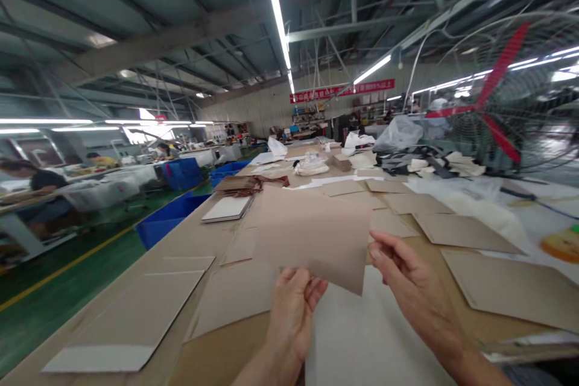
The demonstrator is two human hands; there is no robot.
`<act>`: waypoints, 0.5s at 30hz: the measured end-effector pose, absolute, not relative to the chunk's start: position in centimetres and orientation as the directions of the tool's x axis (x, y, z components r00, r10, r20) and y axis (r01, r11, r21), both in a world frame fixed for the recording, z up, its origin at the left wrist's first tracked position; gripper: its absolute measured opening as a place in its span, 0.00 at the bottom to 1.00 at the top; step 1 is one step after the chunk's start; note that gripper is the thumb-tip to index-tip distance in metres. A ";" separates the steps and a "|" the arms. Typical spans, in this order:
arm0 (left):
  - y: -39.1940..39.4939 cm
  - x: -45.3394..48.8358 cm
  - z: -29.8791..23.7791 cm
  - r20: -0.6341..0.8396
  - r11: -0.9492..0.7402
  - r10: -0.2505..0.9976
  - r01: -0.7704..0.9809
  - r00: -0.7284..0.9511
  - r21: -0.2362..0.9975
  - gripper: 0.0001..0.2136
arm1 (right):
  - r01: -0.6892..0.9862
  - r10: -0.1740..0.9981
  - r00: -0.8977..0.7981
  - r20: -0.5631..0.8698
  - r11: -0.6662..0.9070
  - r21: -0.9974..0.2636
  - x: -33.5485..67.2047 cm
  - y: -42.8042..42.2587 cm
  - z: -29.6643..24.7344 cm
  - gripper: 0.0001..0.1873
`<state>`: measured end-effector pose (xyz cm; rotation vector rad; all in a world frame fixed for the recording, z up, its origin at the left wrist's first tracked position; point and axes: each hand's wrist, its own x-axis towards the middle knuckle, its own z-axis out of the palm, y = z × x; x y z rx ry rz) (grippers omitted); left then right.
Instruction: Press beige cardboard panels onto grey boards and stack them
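While the left hand (pixel 292 313) is pinching the lower edge of a brown sheet (pixel 316 229) between thumb and fingers, some of its fingertips are hiding behind that sheet. Fingers of the right hand (pixel 407 283) are bending at the sheet's right edge, thumb and forefinger lying close together; whether they are gripping it or only resting beside it, I cannot tell. The left forearm is rising from the bottom edge, and the right is slanting up and leftward from the lower right; the frame is cutting both off. The sheet is tilting above the table (pixel 181 244), covering its middle and overlapping a white sheet (pixel 366 344) below. Brown panels (pixel 515 283) are lying to the right, partly overlapping. Farther out, blue bins (pixel 174 217) are standing at left, a red-bladed fan (pixel 479 108) is running past the right edge, and a distant red banner (pixel 344 90) is showing lettering too blurred to read.
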<state>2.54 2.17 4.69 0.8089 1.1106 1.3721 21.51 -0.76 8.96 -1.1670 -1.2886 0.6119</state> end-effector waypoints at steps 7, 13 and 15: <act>-1.5 6.5 6.8 -0.155 0.100 0.985 -0.494 -0.072 0.864 0.09 | 0.121 0.778 0.501 0.380 0.372 -0.920 23.4 -1.6 8.6 0.18; -1.6 3.4 9.2 0.084 -0.182 0.977 -0.574 -0.193 0.798 0.17 | -0.251 0.836 0.533 0.128 0.300 -0.920 28.7 -2.1 10.0 0.19; -1.5 2.4 9.6 0.108 -0.203 0.969 -0.467 -0.223 0.861 0.20 | -0.287 0.909 0.417 0.007 0.139 -0.948 29.7 -2.5 9.5 0.21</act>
